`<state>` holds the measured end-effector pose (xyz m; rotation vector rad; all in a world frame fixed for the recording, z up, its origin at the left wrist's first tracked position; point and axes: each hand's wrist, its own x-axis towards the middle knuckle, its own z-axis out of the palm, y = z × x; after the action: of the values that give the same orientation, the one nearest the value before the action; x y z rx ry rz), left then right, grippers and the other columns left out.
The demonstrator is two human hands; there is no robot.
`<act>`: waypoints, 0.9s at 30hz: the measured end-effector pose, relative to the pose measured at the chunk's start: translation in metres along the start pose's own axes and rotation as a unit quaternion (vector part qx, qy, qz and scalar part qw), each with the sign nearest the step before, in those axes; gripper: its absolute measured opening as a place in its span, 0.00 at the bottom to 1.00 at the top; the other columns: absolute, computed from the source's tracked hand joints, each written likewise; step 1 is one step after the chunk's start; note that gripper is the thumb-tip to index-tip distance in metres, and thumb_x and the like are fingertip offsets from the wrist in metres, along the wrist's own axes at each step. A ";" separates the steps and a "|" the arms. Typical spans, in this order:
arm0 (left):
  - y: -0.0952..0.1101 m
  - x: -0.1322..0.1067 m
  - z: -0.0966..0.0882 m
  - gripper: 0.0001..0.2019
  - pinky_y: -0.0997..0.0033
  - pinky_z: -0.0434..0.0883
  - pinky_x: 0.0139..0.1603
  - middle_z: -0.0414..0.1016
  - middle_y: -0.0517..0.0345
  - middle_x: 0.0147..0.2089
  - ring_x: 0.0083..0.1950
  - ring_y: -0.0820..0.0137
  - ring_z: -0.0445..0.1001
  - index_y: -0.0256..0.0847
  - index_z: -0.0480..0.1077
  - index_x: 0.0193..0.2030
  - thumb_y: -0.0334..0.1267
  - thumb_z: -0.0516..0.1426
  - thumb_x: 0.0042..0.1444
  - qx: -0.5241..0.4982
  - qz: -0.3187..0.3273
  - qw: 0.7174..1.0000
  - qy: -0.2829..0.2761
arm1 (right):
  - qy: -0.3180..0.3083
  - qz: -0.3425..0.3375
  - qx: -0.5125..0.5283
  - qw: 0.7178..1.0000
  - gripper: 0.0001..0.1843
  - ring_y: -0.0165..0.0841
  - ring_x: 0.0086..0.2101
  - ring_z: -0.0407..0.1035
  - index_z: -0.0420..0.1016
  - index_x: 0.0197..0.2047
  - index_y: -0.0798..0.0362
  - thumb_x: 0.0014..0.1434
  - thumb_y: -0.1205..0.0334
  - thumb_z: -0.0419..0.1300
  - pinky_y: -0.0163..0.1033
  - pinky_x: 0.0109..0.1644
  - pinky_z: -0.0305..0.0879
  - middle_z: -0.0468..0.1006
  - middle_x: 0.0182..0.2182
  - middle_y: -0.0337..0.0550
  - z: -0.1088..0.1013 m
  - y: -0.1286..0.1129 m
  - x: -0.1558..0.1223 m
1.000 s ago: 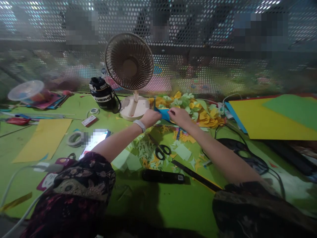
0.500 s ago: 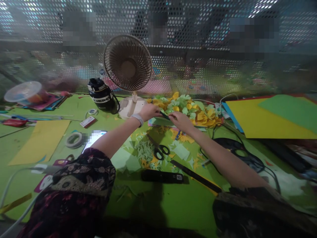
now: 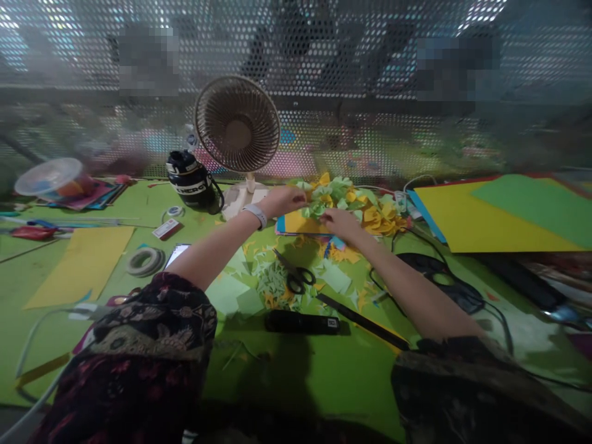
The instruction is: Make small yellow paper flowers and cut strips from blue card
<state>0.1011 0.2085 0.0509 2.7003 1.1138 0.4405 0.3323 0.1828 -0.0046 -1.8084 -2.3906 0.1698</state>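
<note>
Green and yellow folded-paper pile (image 3: 356, 203), far middle of the worktop (image 3: 300, 376), with both hands at it.
Blue folded piece, held a second earlier, had left both hands; a blue edge (image 3: 279, 225) showed under the yellow sheet (image 3: 298, 222) beside the pile, so the piece was judged to have been set down. Left hand (image 3: 284, 200): fingers curled into the pile, grip not discernible. Right hand (image 3: 338, 222): flat, fingers stretched out, holding nothing. Fan (image 3: 237, 123) and black mug (image 3: 192, 182) stood left of the pile; scissors (image 3: 296, 277), ruler (image 3: 361, 320) and cables (image 3: 444, 277) crowded the near side.
</note>
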 end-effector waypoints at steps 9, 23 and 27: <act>-0.014 -0.043 0.015 0.13 0.71 0.70 0.47 0.80 0.51 0.52 0.53 0.63 0.78 0.42 0.78 0.48 0.36 0.60 0.56 0.191 0.005 0.972 -0.134 | 0.015 -0.146 -0.064 0.987 0.18 0.44 0.51 0.72 0.79 0.51 0.60 0.67 0.56 0.58 0.42 0.54 0.62 0.81 0.49 0.56 0.007 -0.027 -0.008; -0.006 -0.045 0.015 0.13 0.67 0.70 0.41 0.83 0.45 0.41 0.43 0.60 0.81 0.39 0.80 0.42 0.32 0.54 0.59 0.194 -0.032 0.970 -0.140 | 0.014 -0.152 -0.066 0.986 0.19 0.44 0.49 0.73 0.79 0.52 0.59 0.67 0.54 0.57 0.41 0.53 0.62 0.81 0.49 0.55 0.016 -0.030 -0.009; -0.004 -0.045 0.013 0.13 0.68 0.69 0.40 0.83 0.45 0.40 0.42 0.61 0.81 0.39 0.81 0.40 0.34 0.54 0.58 0.185 -0.045 0.974 -0.126 | 0.006 -0.157 -0.071 0.985 0.20 0.43 0.48 0.73 0.79 0.52 0.58 0.68 0.52 0.57 0.42 0.50 0.62 0.81 0.47 0.55 0.014 -0.030 -0.009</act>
<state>0.0721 0.1786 0.0289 2.8866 1.3461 -0.1380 0.3036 0.1656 -0.0136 -1.4479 -2.6983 -0.0484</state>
